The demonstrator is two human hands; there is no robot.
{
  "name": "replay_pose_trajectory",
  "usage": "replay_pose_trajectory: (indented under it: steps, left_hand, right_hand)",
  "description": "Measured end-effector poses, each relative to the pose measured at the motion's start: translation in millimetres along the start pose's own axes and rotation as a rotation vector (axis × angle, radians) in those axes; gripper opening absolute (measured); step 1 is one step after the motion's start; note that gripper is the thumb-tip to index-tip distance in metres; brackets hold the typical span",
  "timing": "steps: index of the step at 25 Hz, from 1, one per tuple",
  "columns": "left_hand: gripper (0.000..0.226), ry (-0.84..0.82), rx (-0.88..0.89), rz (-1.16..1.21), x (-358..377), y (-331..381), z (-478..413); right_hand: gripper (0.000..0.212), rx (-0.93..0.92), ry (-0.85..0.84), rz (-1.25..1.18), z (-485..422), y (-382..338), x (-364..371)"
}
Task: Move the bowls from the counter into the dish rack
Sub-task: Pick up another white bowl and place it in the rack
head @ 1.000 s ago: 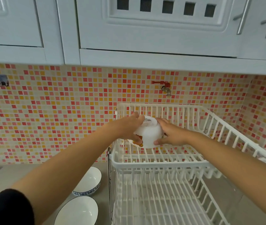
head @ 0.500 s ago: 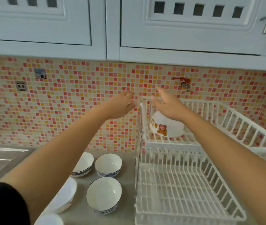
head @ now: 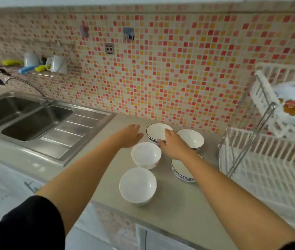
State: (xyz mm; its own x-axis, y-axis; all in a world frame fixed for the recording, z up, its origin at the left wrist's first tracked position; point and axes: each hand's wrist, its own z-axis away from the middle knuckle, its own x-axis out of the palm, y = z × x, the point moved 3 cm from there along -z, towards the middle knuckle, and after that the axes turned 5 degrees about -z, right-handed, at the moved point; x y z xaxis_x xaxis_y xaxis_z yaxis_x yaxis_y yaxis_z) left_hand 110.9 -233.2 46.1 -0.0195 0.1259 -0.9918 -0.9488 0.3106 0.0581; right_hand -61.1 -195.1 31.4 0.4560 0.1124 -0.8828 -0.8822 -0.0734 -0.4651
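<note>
Several white bowls stand upright on the grey counter (head: 164,201). A blue-rimmed bowl (head: 155,132) is at the back, with another blue-rimmed bowl (head: 191,139) to its right. My left hand (head: 127,135) hovers open just left of the back bowl. My right hand (head: 173,144) is open over that bowl's right rim. Two plain white bowls (head: 145,156) (head: 137,185) sit nearer me, and my right forearm partly hides a third blue-rimmed bowl (head: 181,171). The white two-tier dish rack (head: 262,141) stands at the right, holding an upside-down bowl with a bear print (head: 294,100) on its upper tier.
A steel double sink (head: 35,121) with a tap (head: 26,85) lies to the left. A wall shelf (head: 40,72) above it carries cups and brushes. Mosaic tiles back the counter.
Both hands let go of the bear-print bowl on the rack's upper tier and came down left to the bowls on the counter. The view swung down and left.
</note>
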Motion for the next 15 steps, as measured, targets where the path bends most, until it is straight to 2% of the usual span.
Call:
replay_pose_trajectory:
  steps: [4,7,8,11,15]
  left_hand:
    - [0.053,-0.181,-0.064,-0.087,103,-32,26]
    - [0.045,-0.353,-0.091,-0.177,157,-33,57]
    - [0.045,-0.389,-0.131,-0.171,165,-32,64]
    - [0.065,-0.369,-0.215,-0.068,155,-32,67]
    - [0.044,-0.137,-0.313,0.121,77,-28,56]
  right_hand:
    - [0.070,0.270,-0.242,-0.111,21,25,112]
    - [0.056,0.325,-0.351,-0.137,40,29,155]
    - [0.049,0.318,-0.321,-0.151,43,27,157]
    - [0.042,0.281,-0.217,-0.166,42,17,143]
    - [0.043,0.174,-0.019,-0.280,36,-6,90]
